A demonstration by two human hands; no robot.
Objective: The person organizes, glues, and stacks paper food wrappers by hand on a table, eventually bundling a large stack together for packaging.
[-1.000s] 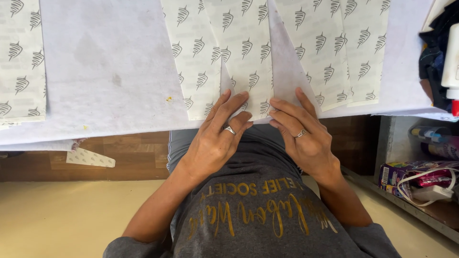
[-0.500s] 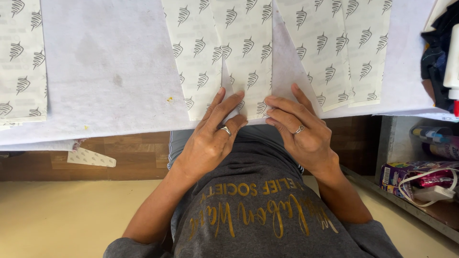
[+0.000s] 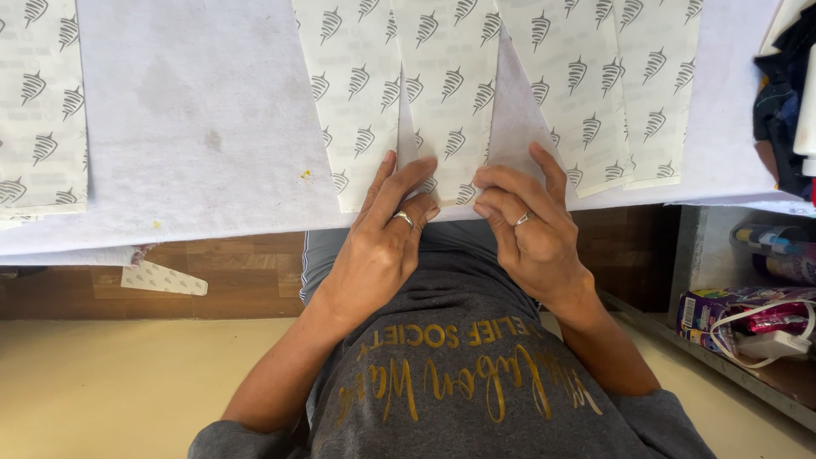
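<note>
Several cream paper strips printed with grey leaf shapes lie side by side on a white cloth-covered table [image 3: 195,144]. My left hand [image 3: 387,242], ring on one finger, grips the near end of the middle strip [image 3: 446,93] at the table's edge. My right hand [image 3: 531,234], also ringed, pinches the same end just to the right. Above its fingers a plain white flap [image 3: 518,119] of the strip stands folded up in a point. The thumbs are hidden under the edge.
Another printed strip [image 3: 38,102] lies at the far left. A loose scrap [image 3: 161,279] hangs below the table by a wooden panel. A low shelf [image 3: 765,382] at the right holds packets and a white cable. Dark clothing [image 3: 778,110] sits top right.
Both hands have edged closer together on the strip's end, and the fingers have curled in. The raised white flap has tilted slightly.
</note>
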